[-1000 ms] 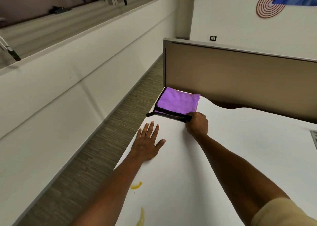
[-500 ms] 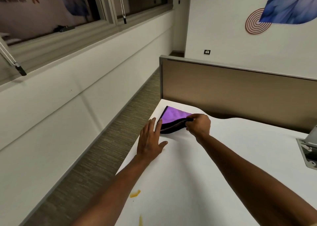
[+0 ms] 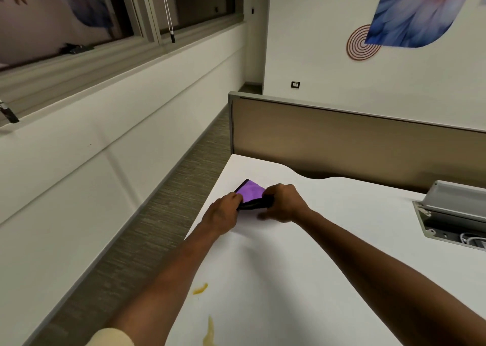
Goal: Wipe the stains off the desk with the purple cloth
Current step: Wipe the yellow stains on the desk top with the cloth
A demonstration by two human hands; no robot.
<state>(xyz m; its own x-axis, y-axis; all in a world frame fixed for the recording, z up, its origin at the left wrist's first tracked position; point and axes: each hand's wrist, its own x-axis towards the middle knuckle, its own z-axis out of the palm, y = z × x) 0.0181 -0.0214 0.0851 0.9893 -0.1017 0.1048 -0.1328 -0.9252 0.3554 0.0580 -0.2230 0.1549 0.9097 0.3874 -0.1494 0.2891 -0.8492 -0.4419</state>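
- While both arms reach out over the white desk (image 3: 302,280), we see the purple cloth (image 3: 251,191) bunched between the two hands, toward the far left part of the desk and short of its far edge.
- The left hand (image 3: 223,212) grips the cloth's left end, fingers curled over the dark border.
- The right hand (image 3: 285,203) grips the cloth's right end, fingers folded down around the dark hem; we cannot tell exactly how the thumb lies.
- The cloth shows a purple face on top and a black edging along its near side; its far corner points away from us, and whether its underside touches the desk we cannot tell.
- Two yellow stains mark the near left part of the desk: a small stain (image 3: 200,289) close to the left edge, beside the left forearm, and a longer streak (image 3: 209,332) nearer to us, at the bottom of the view. Both lie well apart from the cloth.
- A tan partition panel (image 3: 355,138) stands along the far edge of the desk.
- At the right, an open cable box (image 3: 452,214) is set into the desk, its grey lid raised and white cables visible inside.
- To the left, a strip of grey carpet (image 3: 163,214) runs between the desk and a white wall under a window (image 3: 105,9).
- On the far wall hang a blue feather print (image 3: 420,9) and a ring pattern (image 3: 361,43).
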